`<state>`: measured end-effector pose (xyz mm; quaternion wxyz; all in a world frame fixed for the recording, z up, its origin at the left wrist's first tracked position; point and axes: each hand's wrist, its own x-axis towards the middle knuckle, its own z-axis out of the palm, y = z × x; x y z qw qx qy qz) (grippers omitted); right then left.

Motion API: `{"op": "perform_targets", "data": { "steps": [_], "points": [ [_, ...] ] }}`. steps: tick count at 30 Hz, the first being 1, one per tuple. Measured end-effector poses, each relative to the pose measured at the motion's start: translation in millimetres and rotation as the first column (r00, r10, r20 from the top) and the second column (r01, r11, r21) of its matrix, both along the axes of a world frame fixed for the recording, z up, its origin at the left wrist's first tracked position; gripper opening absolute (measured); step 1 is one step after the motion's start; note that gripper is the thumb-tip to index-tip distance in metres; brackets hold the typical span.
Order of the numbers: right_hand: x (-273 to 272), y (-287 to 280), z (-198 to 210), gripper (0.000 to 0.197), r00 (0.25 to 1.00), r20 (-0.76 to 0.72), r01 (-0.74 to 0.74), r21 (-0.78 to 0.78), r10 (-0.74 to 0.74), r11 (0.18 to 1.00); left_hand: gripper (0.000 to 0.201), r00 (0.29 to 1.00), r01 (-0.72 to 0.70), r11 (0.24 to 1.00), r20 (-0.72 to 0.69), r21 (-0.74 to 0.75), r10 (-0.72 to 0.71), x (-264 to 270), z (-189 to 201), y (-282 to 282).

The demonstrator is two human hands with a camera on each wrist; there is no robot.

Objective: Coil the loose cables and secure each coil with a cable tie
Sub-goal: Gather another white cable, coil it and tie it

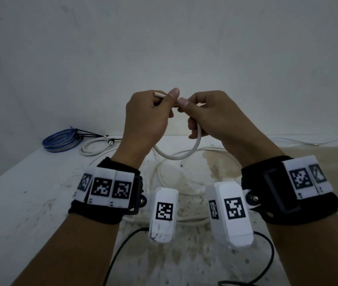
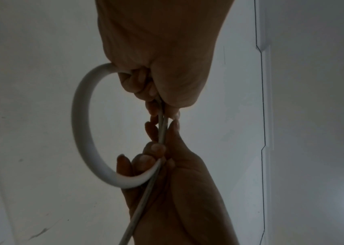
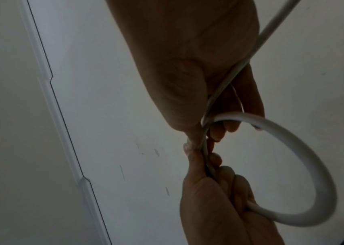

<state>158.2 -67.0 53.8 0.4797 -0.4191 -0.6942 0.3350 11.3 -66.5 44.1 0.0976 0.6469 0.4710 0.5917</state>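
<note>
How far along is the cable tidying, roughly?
Two coils look finished: a blue coil and a white coil lie tied at the far left of the table. In hand: the left hand and right hand hold a first loop of the white cable. Left to do: the rest of that cable sprawls loose below, unwound and untied.

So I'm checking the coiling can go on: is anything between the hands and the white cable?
Nothing visible. The left hand and right hand both grip the white cable directly, its first loop hanging free above the table.
</note>
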Motion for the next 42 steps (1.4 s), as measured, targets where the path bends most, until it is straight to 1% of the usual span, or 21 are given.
{"op": "perform_targets", "data": {
  "steps": [2,6,13,21,24,27,29,31,33,38,40,41,42],
  "points": [
    [0.3,-0.1,0.6,0.031,1.000,0.010,-0.012,0.009,0.012,1.000,0.040,1.000,-0.007,1.000,-0.009,0.010,0.007,1.6,-0.2,-0.6],
    [2.4,0.9,1.7,0.033,0.999,0.031,-0.018,0.016,0.017,1.000,0.041,1.000,0.011,1.000,0.020,-0.010,-0.010,3.9,-0.7,-0.5],
    [4.1,3.4,-1.9,0.035,0.998,-0.015,-0.070,-0.084,0.069,0.994,0.041,1.000,0.024,1.000,-0.017,0.001,-0.024,5.0,-3.2,0.9],
    [5.4,3.5,-2.0,0.037,0.996,-0.038,-0.087,-0.114,0.083,0.990,0.044,0.998,0.059,0.998,0.011,-0.013,-0.059,4.4,-4.4,1.3],
    [4.1,3.3,-2.1,0.037,0.996,-0.029,-0.089,-0.114,0.086,0.989,0.041,0.996,0.080,0.997,0.035,-0.020,-0.080,4.6,-4.6,0.5],
    [3.1,3.7,-2.0,0.037,0.996,-0.010,-0.089,-0.101,0.089,0.991,0.033,0.992,0.115,0.993,0.049,-0.015,-0.114,2.8,-3.7,0.6],
    [3.0,4.3,-2.1,0.038,0.996,0.008,-0.090,-0.089,0.091,0.992,0.028,0.987,0.154,0.987,0.060,-0.040,-0.151,0.7,-2.2,0.2],
    [3.9,5.1,-2.5,0.038,0.995,0.017,-0.101,-0.086,0.103,0.991,0.035,0.984,0.170,0.983,0.063,-0.071,-0.165,-0.4,-2.4,0.4],
    [5.2,5.9,-3.0,0.038,0.993,0.008,-0.119,-0.089,0.120,0.989,0.043,0.987,0.151,0.986,0.065,-0.077,-0.146,0.0,-3.5,0.7],
    [6.8,5.0,-3.4,0.039,0.987,-0.011,-0.160,-0.104,0.160,0.982,0.045,0.993,0.107,0.994,0.047,-0.004,-0.106,1.6,-8.0,3.6],
    [7.1,5.9,-1.9,0.037,0.988,-0.011,-0.154,-0.103,0.154,0.983,0.045,0.995,0.100,0.995,0.028,-0.023,-0.100,5.0,-5.2,1.9],
    [7.2,5.7,-1.5,0.036,0.990,-0.037,-0.139,-0.103,0.136,0.985,0.041,0.995,0.092,0.994,0.032,-0.054,-0.091,4.9,-4.0,0.9],
    [8.4,5.3,-1.4,0.035,0.990,-0.083,-0.119,-0.107,0.110,0.987,0.038,0.995,0.081,0.991,0.067,-0.104,-0.074,3.8,-3.2,0.2]
  ]
}}
